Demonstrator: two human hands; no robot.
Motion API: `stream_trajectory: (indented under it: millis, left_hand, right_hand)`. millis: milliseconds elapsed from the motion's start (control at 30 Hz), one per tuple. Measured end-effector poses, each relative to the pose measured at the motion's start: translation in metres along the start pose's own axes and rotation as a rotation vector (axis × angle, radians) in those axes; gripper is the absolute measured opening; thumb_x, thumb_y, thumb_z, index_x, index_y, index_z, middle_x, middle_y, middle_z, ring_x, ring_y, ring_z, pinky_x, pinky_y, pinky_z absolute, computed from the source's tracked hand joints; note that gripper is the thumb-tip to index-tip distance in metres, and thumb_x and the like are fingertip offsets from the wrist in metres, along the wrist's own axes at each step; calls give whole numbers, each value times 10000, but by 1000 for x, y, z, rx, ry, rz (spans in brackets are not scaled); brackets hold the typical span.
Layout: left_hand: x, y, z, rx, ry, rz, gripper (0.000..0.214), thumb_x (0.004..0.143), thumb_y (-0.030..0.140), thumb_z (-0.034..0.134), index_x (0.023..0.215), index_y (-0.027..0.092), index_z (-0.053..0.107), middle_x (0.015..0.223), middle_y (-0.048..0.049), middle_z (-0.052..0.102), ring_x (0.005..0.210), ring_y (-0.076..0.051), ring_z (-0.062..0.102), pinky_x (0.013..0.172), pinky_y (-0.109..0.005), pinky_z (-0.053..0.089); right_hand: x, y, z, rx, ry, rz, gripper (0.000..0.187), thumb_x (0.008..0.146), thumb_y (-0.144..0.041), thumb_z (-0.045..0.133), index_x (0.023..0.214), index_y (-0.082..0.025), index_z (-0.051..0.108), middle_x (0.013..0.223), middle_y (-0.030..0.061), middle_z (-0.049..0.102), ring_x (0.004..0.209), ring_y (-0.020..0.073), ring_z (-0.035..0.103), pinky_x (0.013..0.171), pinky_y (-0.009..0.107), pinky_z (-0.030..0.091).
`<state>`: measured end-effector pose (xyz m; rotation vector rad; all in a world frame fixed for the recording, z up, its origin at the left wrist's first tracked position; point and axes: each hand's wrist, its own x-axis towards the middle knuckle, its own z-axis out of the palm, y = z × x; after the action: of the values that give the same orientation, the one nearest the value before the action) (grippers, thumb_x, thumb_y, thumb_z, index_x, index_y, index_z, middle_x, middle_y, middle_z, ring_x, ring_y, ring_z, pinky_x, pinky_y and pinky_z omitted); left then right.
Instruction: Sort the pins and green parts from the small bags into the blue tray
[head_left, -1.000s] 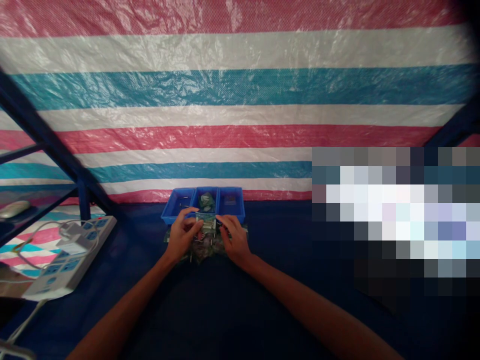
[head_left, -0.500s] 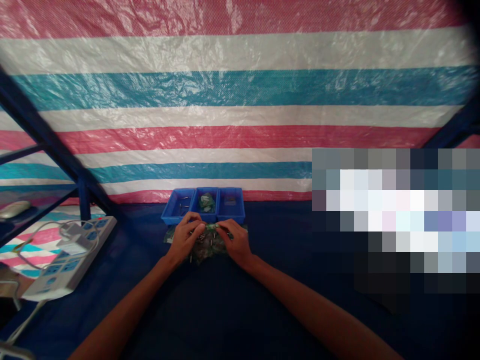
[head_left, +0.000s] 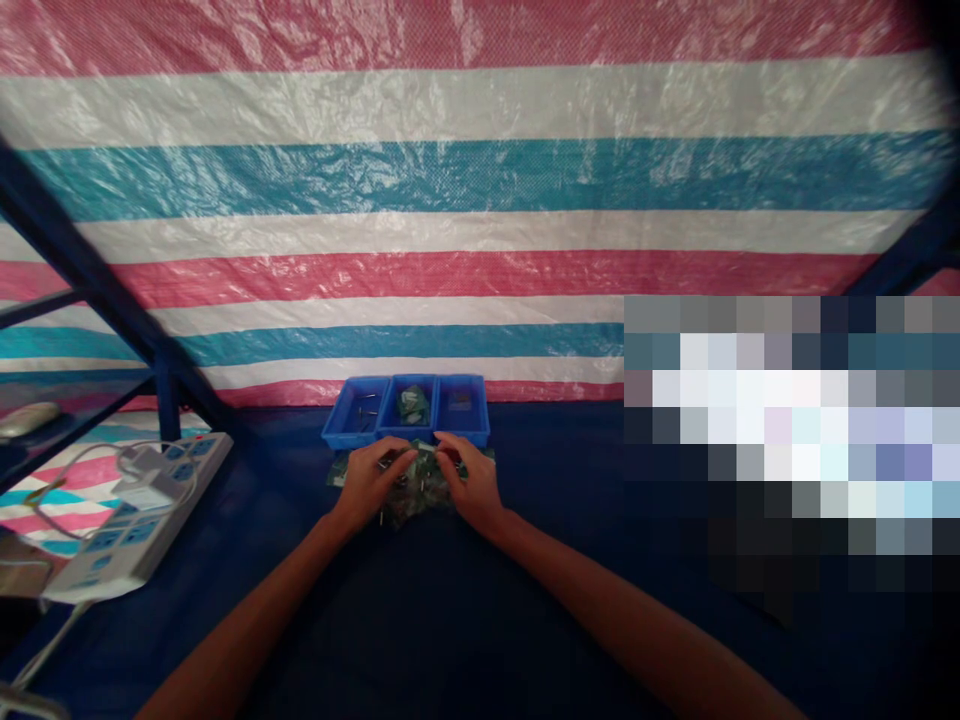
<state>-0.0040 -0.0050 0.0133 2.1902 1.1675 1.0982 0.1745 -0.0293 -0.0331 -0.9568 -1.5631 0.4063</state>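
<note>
My left hand (head_left: 369, 478) and my right hand (head_left: 474, 484) face each other above the dark table. Between their fingertips is a small, clear greenish plastic bag (head_left: 424, 449), its edges pinched at either side. Beneath the hands lies a larger crumpled dark plastic sheet or bag (head_left: 409, 505) with several thin metal pieces on it, too small to name. Just behind stand three joined blue bins: the left bin (head_left: 349, 410) has a few thin metal pieces, the middle bin (head_left: 411, 380) holds crumpled clear bags, and the right bin (head_left: 472, 425) has a small flat piece.
A white power strip (head_left: 142, 545) with a plugged-in adapter (head_left: 146, 480) and looping cables lies on the left. Dark blue frame bars (head_left: 169, 400) rise beside it. A striped plastic sheet (head_left: 480, 180) hangs behind the table. The right side is pixelated.
My fingertips have moved slightly apart and their grip has shifted. The small greenish bag between them now shows more of its surface. The bins have stayed put.
</note>
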Motion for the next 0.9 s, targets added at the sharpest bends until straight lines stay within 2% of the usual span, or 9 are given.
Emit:
stream_trajectory:
  millis: [133, 200, 267, 400, 467, 533, 700, 800, 900]
  left_hand:
    - [1, -4, 2, -265, 56, -130, 258, 805, 366, 627, 977, 179, 584, 711, 6, 630, 607, -125, 576, 556, -214, 452]
    - [2, -5, 4, -417, 23, -197, 377, 786, 371, 651, 1086, 197, 503, 616, 51, 574, 508, -104, 527, 471, -187, 412]
    - [3, -7, 5, -501, -37, -246, 423, 776, 391, 658, 1104, 201, 472, 586, 67, 549, 471, -97, 506, 438, -178, 395]
    - [5, -8, 5, -400, -7, -230, 294, 833, 438, 568, 927, 160, 589, 716, 0, 616, 600, -126, 570, 522, -210, 445]
    - [6, -7, 4, -308, 41, -163, 347, 890, 439, 466, 832, 145, 639, 858, -47, 646, 760, -161, 603, 633, -240, 473]
    - [5, -4, 2, -249, 22, -115, 387, 916, 428, 412, 843, 144, 665, 938, -64, 656, 857, -183, 606, 717, -261, 475]
    - [0, 0, 3, -144, -119, -111, 286, 842, 421, 558, 881, 160, 666, 811, -29, 668, 734, -169, 604, 679, -257, 472]
    - [0, -1, 5, -173, -76, -139, 263, 819, 399, 596, 936, 170, 651, 754, -12, 650, 696, -156, 605, 650, -240, 468]
    - [1, -4, 6, -338, -2, -221, 416, 788, 388, 636, 1139, 189, 535, 616, 43, 586, 579, -135, 597, 559, -212, 456]
  right_hand:
    - [0, -1, -1, -11, -12, -53, 296, 920, -174, 384, 1123, -201, 598, 1020, 83, 625, 952, 181, 600, 859, 329, 494]
    - [0, 0, 0, -41, -47, -85, 287, 908, -169, 410, 1096, -218, 621, 1052, 85, 602, 982, 183, 585, 877, 329, 483]
    - [-1, 1, 1, -58, -65, -100, 253, 897, -182, 453, 1061, -226, 642, 1062, 85, 582, 958, 176, 585, 865, 321, 484]
    - [1, 1, 2, -42, -33, -86, 172, 889, -225, 511, 963, -201, 664, 1069, 95, 567, 908, 169, 587, 822, 306, 488]
    - [2, 0, 1, -21, -35, -61, 156, 893, -228, 511, 937, -195, 658, 1017, 85, 597, 913, 173, 588, 818, 297, 481]
    - [3, -1, 0, -5, -41, -28, 149, 897, -223, 506, 923, -192, 650, 925, 64, 632, 873, 169, 596, 800, 288, 477]
    - [3, 0, 0, 5, -14, 83, 131, 884, -244, 530, 921, -187, 642, 865, 39, 660, 767, 159, 612, 735, 271, 483]
    - [0, 3, 2, 61, 21, 136, 170, 887, -258, 522, 1012, -181, 609, 871, 38, 657, 681, 143, 614, 690, 265, 502]
    - [-1, 6, 3, 93, 25, 58, 251, 929, -206, 409, 1120, -184, 571, 921, 54, 639, 673, 131, 606, 714, 278, 510]
